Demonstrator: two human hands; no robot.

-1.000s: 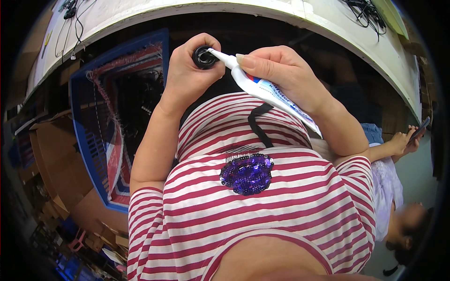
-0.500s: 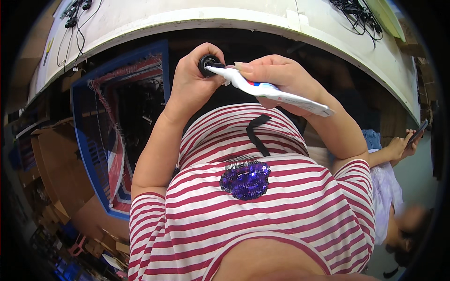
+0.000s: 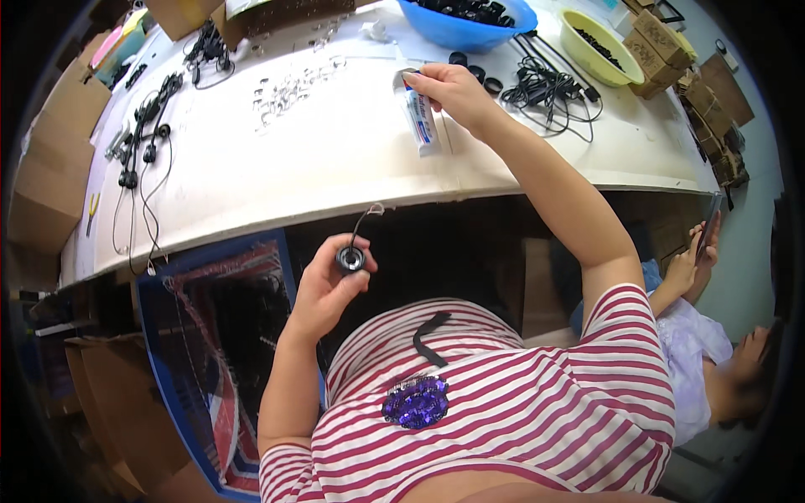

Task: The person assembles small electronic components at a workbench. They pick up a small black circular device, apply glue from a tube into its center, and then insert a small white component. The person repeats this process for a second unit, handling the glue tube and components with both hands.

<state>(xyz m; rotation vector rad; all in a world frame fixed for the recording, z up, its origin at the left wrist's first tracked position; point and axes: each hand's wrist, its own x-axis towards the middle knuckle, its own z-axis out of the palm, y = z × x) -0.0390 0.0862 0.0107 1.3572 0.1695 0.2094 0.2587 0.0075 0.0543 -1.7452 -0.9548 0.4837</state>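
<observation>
My left hand is closed around a small round black housing just in front of the table's near edge. The housing's open round end faces up, and a thin dark wire rises from it to a pale, looped end. Farther off, over the table, my right hand pinches a white tube with blue and red print by one end. Its flat crimped end points back toward me. I cannot tell whether the tube touches the table. Beside my right hand lie a few black round parts.
The white table bears several small clear rings, black cable bundles, a blue bowl and a yellow bowl of black parts. A blue-framed crate stands below left. At right, another person holds a phone.
My right hand has carried the tube away from the black housing, forward over the table. My left hand still holds the housing, now apart from the tube's tip. More of the table is in view.
</observation>
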